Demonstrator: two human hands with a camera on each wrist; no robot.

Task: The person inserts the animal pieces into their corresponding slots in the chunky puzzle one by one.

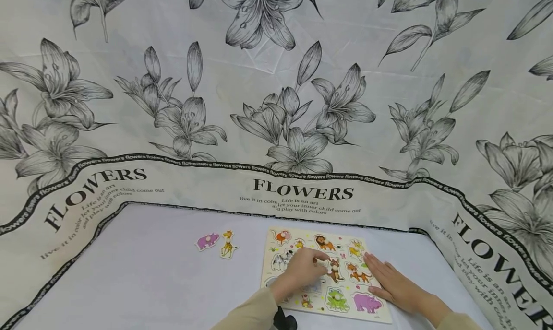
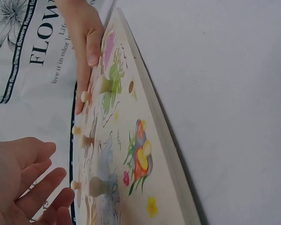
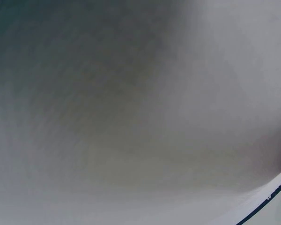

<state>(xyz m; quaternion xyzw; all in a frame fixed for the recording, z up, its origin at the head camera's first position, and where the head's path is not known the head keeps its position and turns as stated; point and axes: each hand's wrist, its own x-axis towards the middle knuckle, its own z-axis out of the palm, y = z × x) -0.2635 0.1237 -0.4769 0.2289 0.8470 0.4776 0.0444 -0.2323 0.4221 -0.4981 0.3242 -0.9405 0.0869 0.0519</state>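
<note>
A wooden animal peg puzzle board lies flat on the white cloth. My left hand hovers over its middle, fingers loosely bent beside the kangaroo piece. In the left wrist view, the left hand has spread fingers and nothing between them; pegs stand up from the board. My right hand rests with straight fingers along the board's right edge, near the tiger piece and purple hippo piece. The right wrist view is mostly a blurred pale surface.
A loose purple piece and a giraffe piece lie on the cloth left of the board. A flower-printed curtain encloses the table's back and sides. A black device is at my left wrist.
</note>
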